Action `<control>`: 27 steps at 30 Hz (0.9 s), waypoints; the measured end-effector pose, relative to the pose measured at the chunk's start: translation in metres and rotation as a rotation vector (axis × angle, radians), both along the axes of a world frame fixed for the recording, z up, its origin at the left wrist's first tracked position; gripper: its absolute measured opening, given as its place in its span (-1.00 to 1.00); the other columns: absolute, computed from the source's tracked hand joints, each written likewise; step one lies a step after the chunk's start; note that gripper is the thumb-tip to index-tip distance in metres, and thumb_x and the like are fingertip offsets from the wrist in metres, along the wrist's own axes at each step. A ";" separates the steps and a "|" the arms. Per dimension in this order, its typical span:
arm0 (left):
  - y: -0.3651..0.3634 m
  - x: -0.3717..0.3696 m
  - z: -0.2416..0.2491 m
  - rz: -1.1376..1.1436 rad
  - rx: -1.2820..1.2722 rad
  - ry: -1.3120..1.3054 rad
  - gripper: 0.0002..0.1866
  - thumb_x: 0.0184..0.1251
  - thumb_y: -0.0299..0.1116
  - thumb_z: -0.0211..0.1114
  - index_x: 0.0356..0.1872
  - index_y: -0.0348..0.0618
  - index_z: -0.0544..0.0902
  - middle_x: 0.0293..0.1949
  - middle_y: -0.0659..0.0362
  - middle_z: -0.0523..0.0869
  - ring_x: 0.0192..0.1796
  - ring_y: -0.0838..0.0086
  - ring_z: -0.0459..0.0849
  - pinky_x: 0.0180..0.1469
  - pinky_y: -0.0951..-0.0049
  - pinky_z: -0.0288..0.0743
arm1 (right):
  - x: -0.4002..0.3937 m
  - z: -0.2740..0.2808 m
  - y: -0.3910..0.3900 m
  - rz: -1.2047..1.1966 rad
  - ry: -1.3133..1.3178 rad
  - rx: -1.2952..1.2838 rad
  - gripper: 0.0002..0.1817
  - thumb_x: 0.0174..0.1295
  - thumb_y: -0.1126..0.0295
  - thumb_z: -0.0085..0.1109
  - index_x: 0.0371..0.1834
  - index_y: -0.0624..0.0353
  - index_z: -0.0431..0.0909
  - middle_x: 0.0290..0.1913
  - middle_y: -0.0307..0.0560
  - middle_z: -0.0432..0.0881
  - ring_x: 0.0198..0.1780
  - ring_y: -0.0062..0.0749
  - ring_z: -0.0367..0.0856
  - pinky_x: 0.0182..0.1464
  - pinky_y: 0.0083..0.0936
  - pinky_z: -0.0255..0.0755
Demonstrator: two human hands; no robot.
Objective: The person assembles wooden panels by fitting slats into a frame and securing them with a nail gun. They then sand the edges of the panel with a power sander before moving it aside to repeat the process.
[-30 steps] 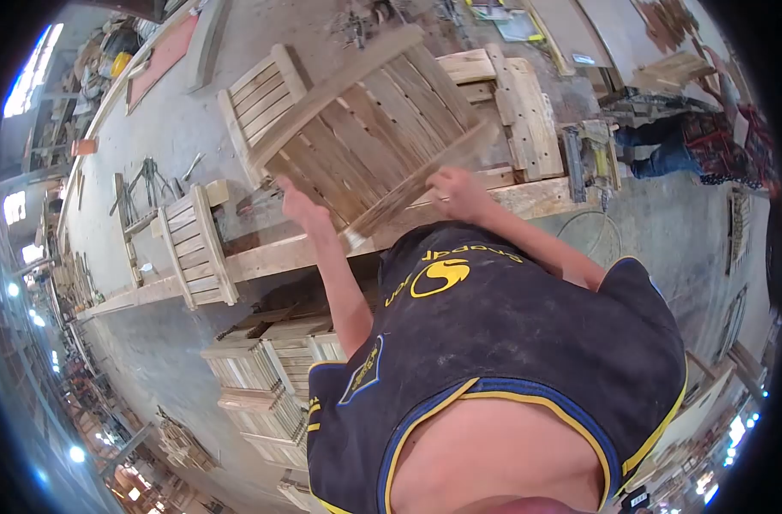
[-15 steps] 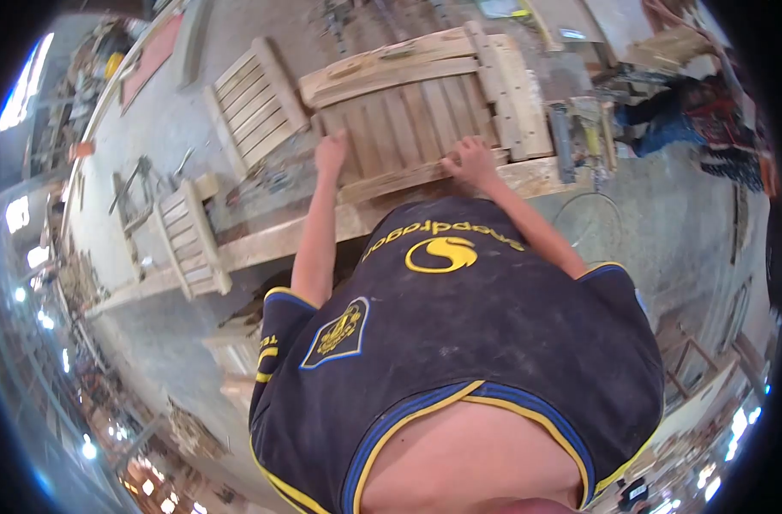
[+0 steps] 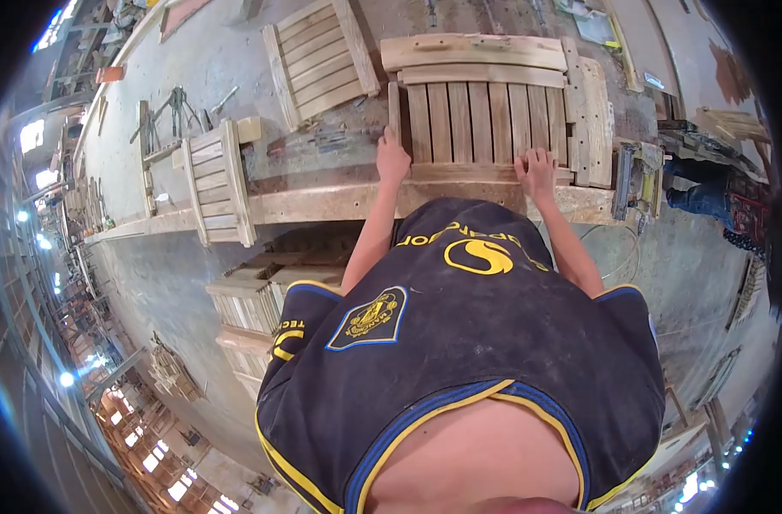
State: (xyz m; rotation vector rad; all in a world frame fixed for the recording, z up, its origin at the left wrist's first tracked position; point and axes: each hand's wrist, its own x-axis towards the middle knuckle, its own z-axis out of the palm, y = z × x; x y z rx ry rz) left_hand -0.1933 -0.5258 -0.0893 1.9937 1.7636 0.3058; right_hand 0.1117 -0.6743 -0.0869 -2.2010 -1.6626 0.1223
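A slatted wooden panel lies flat on the desk, its slats running away from the person and a broad curved rail across its far end. It sits near the desk's front edge, directly ahead of the person.

The left hand rests on the panel's near left corner, fingers bent over the outer slat; whether it grips or only presses cannot be told. The right hand lies spread and flat on the near right end of the panel, fingers splayed on the wood, holding nothing.

Just right of the panel, touching its side, stands a stack of short boards, and beyond that a nail gun sits at the desk's right end. A second slatted panel lies tilted on the desk farther back to the left, and a third slatted piece hangs across the front edge well to the left, near some metal clamps.

Below the desk, stacked slatted frames stand on the concrete floor. Another person's legs show at the right. The workshop stretches away at left under bright lamps.
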 end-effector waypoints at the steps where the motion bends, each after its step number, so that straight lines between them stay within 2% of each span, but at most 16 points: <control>1: -0.001 0.002 0.005 0.008 -0.015 0.000 -0.34 0.05 -0.57 0.18 0.26 -0.30 0.19 0.01 -0.24 0.44 0.00 -0.10 0.51 0.01 0.09 0.46 | -0.002 0.003 -0.001 0.008 0.000 -0.015 -0.74 0.15 0.16 0.12 -0.44 0.10 0.39 -0.34 -0.08 0.43 -0.15 -0.11 0.40 -0.08 -0.12 0.24; 5: -0.002 0.011 0.006 -0.050 -0.045 0.019 -0.33 0.08 -0.62 0.14 0.29 -0.32 0.15 -0.02 -0.19 0.42 -0.02 -0.09 0.52 -0.09 0.13 0.51 | -0.003 0.004 0.002 -0.011 0.023 -0.115 -0.73 0.15 0.13 0.10 -0.39 0.11 0.42 -0.30 -0.04 0.42 -0.10 -0.08 0.38 -0.04 -0.11 0.21; 7: -0.004 0.017 0.006 -0.060 -0.029 -0.120 -0.31 0.10 -0.62 0.14 0.31 -0.30 0.12 0.00 -0.19 0.40 -0.04 -0.09 0.53 -0.09 0.14 0.51 | -0.002 0.004 0.004 -0.011 0.011 -0.123 -0.74 0.15 0.13 0.11 -0.39 0.10 0.42 -0.31 -0.05 0.42 -0.10 -0.08 0.38 -0.05 -0.12 0.22; 8: -0.003 0.015 0.008 -0.041 -0.049 -0.140 -0.42 0.13 -0.52 0.18 0.23 -0.36 0.28 -0.07 -0.17 0.46 -0.04 -0.07 0.54 -0.07 0.12 0.50 | -0.002 0.004 0.007 -0.011 0.005 -0.132 -0.74 0.15 0.13 0.11 -0.39 0.10 0.42 -0.31 -0.05 0.42 -0.10 -0.08 0.38 -0.05 -0.12 0.22; 9: 0.002 0.009 0.011 -0.039 -0.063 -0.144 -0.42 0.13 -0.52 0.18 0.23 -0.36 0.28 -0.07 -0.17 0.46 -0.04 -0.07 0.54 -0.07 0.12 0.50 | -0.002 0.004 0.007 -0.015 -0.004 -0.109 -0.75 0.14 0.15 0.13 -0.43 0.08 0.40 -0.32 -0.08 0.42 -0.12 -0.09 0.39 -0.07 -0.12 0.23; 11: 0.018 -0.015 0.008 -0.146 0.061 -0.214 -0.54 0.13 -0.37 0.24 0.06 -0.40 0.46 -0.16 -0.16 0.53 -0.06 -0.05 0.55 -0.08 0.11 0.49 | -0.004 0.005 0.009 -0.026 -0.019 -0.101 -0.74 0.14 0.16 0.14 -0.46 0.07 0.37 -0.34 -0.11 0.41 -0.14 -0.11 0.40 -0.08 -0.13 0.25; 13: 0.042 -0.046 0.036 0.156 0.133 0.031 -0.59 0.12 -0.24 0.26 -0.10 -0.37 0.58 -0.19 -0.13 0.58 -0.04 0.00 0.55 0.00 0.13 0.44 | -0.005 0.006 0.009 -0.058 -0.026 -0.165 -0.75 0.11 0.15 0.16 -0.44 0.06 0.39 -0.33 -0.10 0.42 -0.14 -0.09 0.40 -0.05 -0.12 0.26; 14: 0.053 -0.071 0.026 0.421 0.288 -0.018 -0.54 0.11 -0.22 0.25 -0.04 -0.35 0.53 -0.08 -0.13 0.57 0.01 0.03 0.52 0.07 0.12 0.37 | -0.005 0.000 0.010 -0.083 -0.039 -0.179 -0.75 0.11 0.15 0.16 -0.44 0.06 0.39 -0.33 -0.10 0.42 -0.14 -0.09 0.40 -0.05 -0.12 0.26; 16: 0.087 -0.150 -0.024 0.706 0.396 0.409 -0.36 0.09 -0.12 0.26 0.07 -0.42 0.33 0.05 -0.16 0.45 0.09 -0.05 0.45 0.14 -0.01 0.27 | -0.001 -0.015 0.005 -0.072 -0.009 -0.107 -0.76 0.12 0.15 0.13 -0.39 0.06 0.42 -0.24 -0.06 0.45 -0.08 -0.01 0.38 0.00 -0.06 0.26; 17: 0.108 -0.181 -0.027 0.938 0.212 0.375 -0.29 0.05 -0.08 0.31 0.06 -0.47 0.28 0.08 -0.25 0.41 0.10 -0.10 0.44 0.14 -0.04 0.31 | 0.001 -0.016 0.004 -0.082 -0.022 -0.134 -0.75 0.11 0.14 0.14 -0.40 0.06 0.43 -0.24 -0.06 0.45 -0.07 0.00 0.38 0.00 -0.06 0.27; 18: 0.123 -0.198 -0.027 1.154 0.201 0.134 -0.25 -0.02 -0.10 0.36 0.05 -0.50 0.26 0.02 -0.31 0.44 0.04 -0.11 0.49 0.08 -0.02 0.39 | 0.000 -0.015 0.005 -0.092 -0.033 -0.156 -0.75 0.10 0.13 0.14 -0.41 0.06 0.43 -0.23 -0.06 0.45 -0.06 0.01 0.38 0.01 -0.05 0.27; 19: 0.133 -0.212 -0.022 1.174 0.188 -0.105 -0.28 -0.02 -0.16 0.37 0.03 -0.52 0.28 -0.07 -0.26 0.51 -0.03 -0.05 0.54 0.06 0.00 0.43 | -0.001 -0.013 0.004 -0.120 -0.048 -0.171 -0.75 0.10 0.13 0.14 -0.41 0.06 0.43 -0.23 -0.06 0.45 -0.06 0.01 0.38 0.01 -0.05 0.27; 21: 0.154 -0.253 -0.046 1.150 0.096 -0.357 -0.33 0.01 -0.12 0.31 0.04 -0.40 0.31 -0.11 -0.11 0.57 -0.20 0.12 0.58 -0.20 0.12 0.52 | -0.004 -0.004 0.007 -0.135 -0.023 -0.147 -0.78 0.08 0.15 0.15 -0.46 0.02 0.43 -0.32 -0.10 0.43 -0.12 -0.04 0.41 -0.01 -0.11 0.27; 23: 0.176 -0.278 -0.053 1.009 -0.079 -1.190 -0.47 0.08 -0.08 0.26 -0.05 -0.31 0.43 -0.18 0.03 0.60 -0.32 0.28 0.53 -0.35 0.24 0.45 | -0.005 -0.003 0.006 -0.161 -0.039 -0.141 -0.78 0.07 0.14 0.16 -0.47 0.02 0.43 -0.32 -0.11 0.43 -0.13 -0.04 0.41 -0.01 -0.11 0.27; 25: 0.177 -0.278 -0.044 0.886 -0.121 -1.180 -0.49 0.21 0.06 0.08 -0.16 -0.27 0.51 -0.29 0.07 0.61 -0.42 0.34 0.49 -0.44 0.30 0.34 | -0.001 -0.003 0.008 -0.175 -0.052 -0.133 -0.78 0.06 0.14 0.16 -0.48 0.01 0.43 -0.33 -0.12 0.43 -0.14 -0.05 0.41 -0.02 -0.12 0.27; 27: 0.185 -0.275 -0.026 1.330 -0.069 -1.464 -0.36 0.28 0.23 -0.17 -0.28 -0.24 0.56 -0.41 0.09 0.61 -0.48 0.31 0.48 -0.42 0.30 0.35 | -0.002 -0.004 0.005 -0.167 -0.064 -0.084 -0.79 0.03 0.15 0.18 -0.49 0.00 0.43 -0.34 -0.15 0.43 -0.16 -0.07 0.41 -0.02 -0.12 0.27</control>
